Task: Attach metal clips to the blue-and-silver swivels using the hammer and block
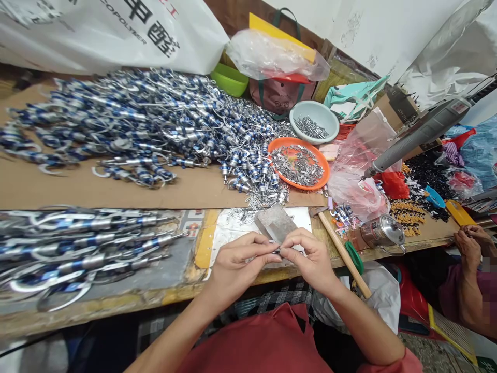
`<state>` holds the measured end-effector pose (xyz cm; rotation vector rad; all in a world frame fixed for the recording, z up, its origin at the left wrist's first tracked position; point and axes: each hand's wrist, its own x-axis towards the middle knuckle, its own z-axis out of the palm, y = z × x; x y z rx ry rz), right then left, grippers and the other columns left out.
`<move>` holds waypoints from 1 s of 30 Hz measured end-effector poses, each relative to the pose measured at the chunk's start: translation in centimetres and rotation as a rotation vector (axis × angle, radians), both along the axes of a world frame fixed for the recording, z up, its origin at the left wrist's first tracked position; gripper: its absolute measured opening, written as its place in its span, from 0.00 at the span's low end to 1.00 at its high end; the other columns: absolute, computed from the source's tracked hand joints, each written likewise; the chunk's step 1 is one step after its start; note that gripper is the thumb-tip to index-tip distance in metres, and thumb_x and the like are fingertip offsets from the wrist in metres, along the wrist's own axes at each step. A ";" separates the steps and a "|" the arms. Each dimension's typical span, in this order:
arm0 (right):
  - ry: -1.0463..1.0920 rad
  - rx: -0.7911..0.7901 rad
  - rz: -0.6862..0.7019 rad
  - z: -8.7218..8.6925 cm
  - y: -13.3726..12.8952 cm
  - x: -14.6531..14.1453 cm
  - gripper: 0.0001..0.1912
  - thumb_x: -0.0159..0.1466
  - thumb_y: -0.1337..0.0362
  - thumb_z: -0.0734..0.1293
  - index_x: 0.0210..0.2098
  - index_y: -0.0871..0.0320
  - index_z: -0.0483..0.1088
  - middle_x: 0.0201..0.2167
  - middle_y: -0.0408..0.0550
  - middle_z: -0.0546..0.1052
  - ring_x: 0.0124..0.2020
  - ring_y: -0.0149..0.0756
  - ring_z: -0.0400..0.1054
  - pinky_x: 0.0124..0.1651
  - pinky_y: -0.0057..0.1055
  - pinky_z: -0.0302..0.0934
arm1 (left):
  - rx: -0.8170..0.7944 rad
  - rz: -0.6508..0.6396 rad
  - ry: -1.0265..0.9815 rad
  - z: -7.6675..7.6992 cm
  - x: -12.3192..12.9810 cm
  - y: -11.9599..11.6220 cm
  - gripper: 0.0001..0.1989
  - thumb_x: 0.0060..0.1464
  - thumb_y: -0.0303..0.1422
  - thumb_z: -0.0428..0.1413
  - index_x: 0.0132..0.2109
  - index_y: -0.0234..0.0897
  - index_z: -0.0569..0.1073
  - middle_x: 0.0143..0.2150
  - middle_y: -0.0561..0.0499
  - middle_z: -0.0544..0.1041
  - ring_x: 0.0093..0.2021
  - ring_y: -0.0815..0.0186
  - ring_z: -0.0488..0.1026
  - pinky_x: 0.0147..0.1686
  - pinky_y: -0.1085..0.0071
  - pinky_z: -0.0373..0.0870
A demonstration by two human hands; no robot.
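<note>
Across the bench [171, 296] from here, a big heap [155, 116] of blue-and-silver pieces sprawls beyond the block and off to its left. The orange plate [326, 173] of small metal bits sits just past the block, slightly right; the hammer [345, 251] lies to its right. The left hand [241, 260] and right hand [310, 257] meet at the near side of the block [275, 223], both pinching one tiny part [277, 250] between fingertips.
</note>
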<state>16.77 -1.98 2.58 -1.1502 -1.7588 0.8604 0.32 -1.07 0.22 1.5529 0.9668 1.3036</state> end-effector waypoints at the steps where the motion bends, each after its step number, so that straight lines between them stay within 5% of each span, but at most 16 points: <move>1: -0.018 0.058 0.002 -0.1 -0.2 0.1 0.06 0.62 0.65 0.64 0.30 0.58 0.71 0.28 0.44 0.71 0.33 0.30 0.67 0.37 0.28 0.63 | -0.053 0.000 -0.020 0.2 0.0 0.0 0.06 0.44 0.26 0.59 0.28 0.41 0.80 0.25 0.51 0.76 0.25 0.71 0.71 0.24 0.78 0.68; 6: -0.206 0.473 0.019 -1.2 -0.8 1.0 0.13 0.60 0.68 0.66 0.45 0.59 0.67 0.36 0.51 0.72 0.38 0.34 0.68 0.40 0.30 0.66 | -0.180 0.040 -0.081 0.8 0.0 0.0 0.06 0.41 0.25 0.59 0.24 0.41 0.79 0.24 0.53 0.75 0.25 0.71 0.71 0.26 0.79 0.68; 10: -0.418 0.788 0.122 -2.1 -0.6 1.8 0.13 0.60 0.75 0.61 0.43 0.59 0.68 0.37 0.51 0.74 0.40 0.34 0.69 0.39 0.29 0.67 | -0.153 0.043 -0.014 1.3 0.0 0.0 0.05 0.44 0.27 0.58 0.25 0.39 0.79 0.24 0.52 0.74 0.26 0.70 0.71 0.25 0.78 0.68; 13: -0.486 0.860 0.195 -1.9 -0.3 2.1 0.11 0.61 0.75 0.60 0.42 0.62 0.69 0.38 0.54 0.75 0.43 0.37 0.69 0.40 0.30 0.68 | -0.129 0.049 0.061 1.7 -0.1 0.0 0.05 0.44 0.29 0.58 0.25 0.38 0.78 0.25 0.51 0.74 0.27 0.69 0.71 0.27 0.77 0.68; 20: -0.356 0.743 0.044 -2.1 -0.3 1.6 0.11 0.59 0.75 0.63 0.40 0.60 0.73 0.38 0.53 0.76 0.38 0.32 0.72 0.37 0.26 0.69 | -0.356 -0.046 0.001 1.5 -0.3 0.1 0.06 0.45 0.33 0.58 0.29 0.35 0.77 0.31 0.48 0.79 0.33 0.64 0.75 0.37 0.71 0.72; 24: -0.206 0.522 -0.025 -2.1 -0.5 1.0 0.11 0.58 0.72 0.66 0.39 0.57 0.75 0.35 0.51 0.77 0.33 0.31 0.73 0.36 0.25 0.69 | -0.577 -0.090 -0.170 0.5 -0.1 -0.2 0.21 0.35 0.33 0.64 0.40 0.33 0.75 0.35 0.47 0.80 0.35 0.61 0.76 0.37 0.67 0.75; 30: -0.135 0.382 0.027 -2.0 -0.3 1.0 0.09 0.60 0.68 0.65 0.39 0.55 0.75 0.33 0.50 0.77 0.33 0.31 0.72 0.34 0.26 0.70 | -0.541 -0.089 -0.126 -0.4 0.1 -0.4 0.24 0.35 0.33 0.65 0.43 0.31 0.74 0.37 0.45 0.79 0.36 0.61 0.76 0.39 0.66 0.75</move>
